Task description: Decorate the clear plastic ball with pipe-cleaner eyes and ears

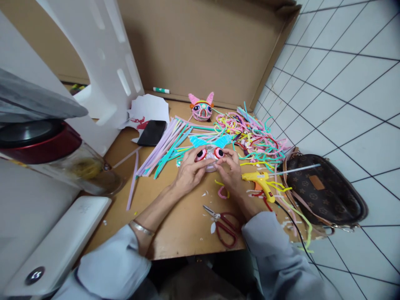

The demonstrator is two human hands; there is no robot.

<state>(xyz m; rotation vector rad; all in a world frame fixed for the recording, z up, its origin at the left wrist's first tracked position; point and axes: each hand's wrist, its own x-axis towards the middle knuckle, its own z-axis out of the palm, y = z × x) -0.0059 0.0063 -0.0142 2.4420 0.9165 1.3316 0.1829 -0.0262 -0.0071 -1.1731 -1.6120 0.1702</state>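
Between my two hands is a clear plastic animal head point(211, 167) with blue pipe-cleaner ears and round red, white and black eyes. The fingers of my left hand point(191, 168) are closed on its left side, by one eye. My right hand point(229, 166) grips the opposite side, thumb near the front and fingers at the other eye. Behind it sits a pink animal head point(201, 109) with pink ears. Red-handled scissors point(225, 227) lie near the table's front edge. To the right of my right hand is a yellow glue gun point(261, 181) with a long glue stick in it.
Straight pipe cleaners point(162, 146) lie left, and a tangled pile point(253, 135) lies right. A black phone point(152, 133) rests on paper. A brown handbag point(325, 187), a glass jar point(87, 166) and a white power bank point(62, 246) flank the table. Cardboard point(200, 46) stands behind.
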